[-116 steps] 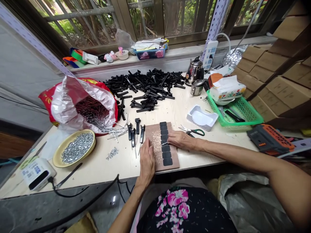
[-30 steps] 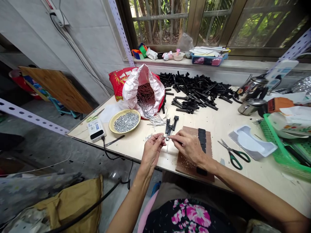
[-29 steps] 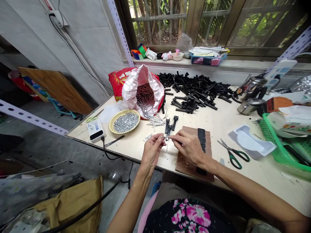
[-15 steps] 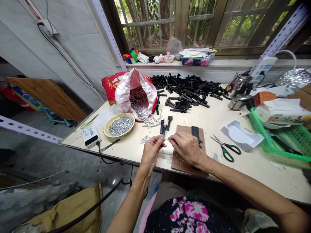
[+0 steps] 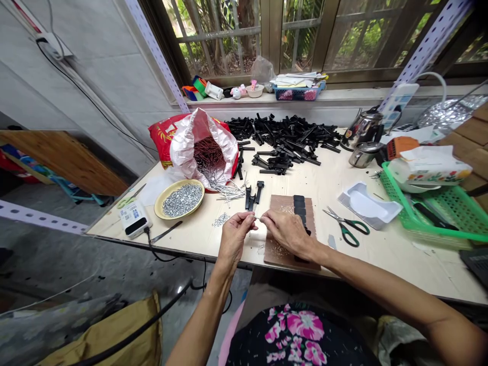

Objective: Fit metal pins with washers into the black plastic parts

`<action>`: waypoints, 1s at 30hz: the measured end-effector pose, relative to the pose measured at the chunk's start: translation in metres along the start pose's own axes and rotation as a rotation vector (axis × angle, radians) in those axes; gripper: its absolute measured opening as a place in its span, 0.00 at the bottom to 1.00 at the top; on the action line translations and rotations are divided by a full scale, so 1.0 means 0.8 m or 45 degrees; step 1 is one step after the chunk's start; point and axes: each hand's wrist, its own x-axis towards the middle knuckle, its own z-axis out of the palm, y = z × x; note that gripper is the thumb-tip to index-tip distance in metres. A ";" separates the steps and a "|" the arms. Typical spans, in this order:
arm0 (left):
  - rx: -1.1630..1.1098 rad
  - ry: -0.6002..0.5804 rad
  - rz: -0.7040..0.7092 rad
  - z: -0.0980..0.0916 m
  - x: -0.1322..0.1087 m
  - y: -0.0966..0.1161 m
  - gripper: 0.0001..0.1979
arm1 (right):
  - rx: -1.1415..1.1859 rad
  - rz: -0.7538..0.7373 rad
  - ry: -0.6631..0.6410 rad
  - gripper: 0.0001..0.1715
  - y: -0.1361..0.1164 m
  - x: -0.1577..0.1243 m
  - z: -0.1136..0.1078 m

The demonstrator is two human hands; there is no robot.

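Note:
My left hand (image 5: 235, 238) is closed in a pinch, thumb against forefinger, on a thin metal rod (image 5: 256, 218). From the other side, my right hand (image 5: 285, 232) pinches the rod's other end, its fingertips a short gap away. Just beyond the fingertips lie a few black plastic clips (image 5: 259, 191). Beneath my right hand is a brown board (image 5: 275, 259) with a row of black pads (image 5: 299, 204) and pale crumbs. Small metal rings (image 5: 221, 219) are scattered left of my left hand, near loose metal rods (image 5: 232, 191).
A yellow dish (image 5: 157, 207) of small metal pieces stands at left, by a white device (image 5: 131, 216). Behind are a red-and-white sack (image 5: 183, 147) of rods and a heap of black clips (image 5: 290, 132). Scissors (image 5: 348, 235), a white tray (image 5: 375, 209) and a green basket (image 5: 423, 231) lie right.
The camera view has turned slightly, so the table appears further left. My hands have come a little closer together, both still pinching at the thin rod.

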 end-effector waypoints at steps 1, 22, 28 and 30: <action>0.000 -0.004 -0.004 0.000 0.001 -0.001 0.12 | 0.037 0.007 -0.024 0.15 0.001 0.000 0.000; 0.192 -0.056 0.058 -0.005 0.004 0.000 0.10 | -0.110 -0.081 0.009 0.14 0.004 -0.001 0.006; 0.158 -0.078 0.027 -0.007 0.003 0.000 0.10 | -0.006 -0.176 0.078 0.12 0.011 -0.001 0.009; 0.147 -0.086 0.017 -0.009 0.004 -0.001 0.10 | -0.043 -0.217 0.063 0.12 0.012 -0.001 0.009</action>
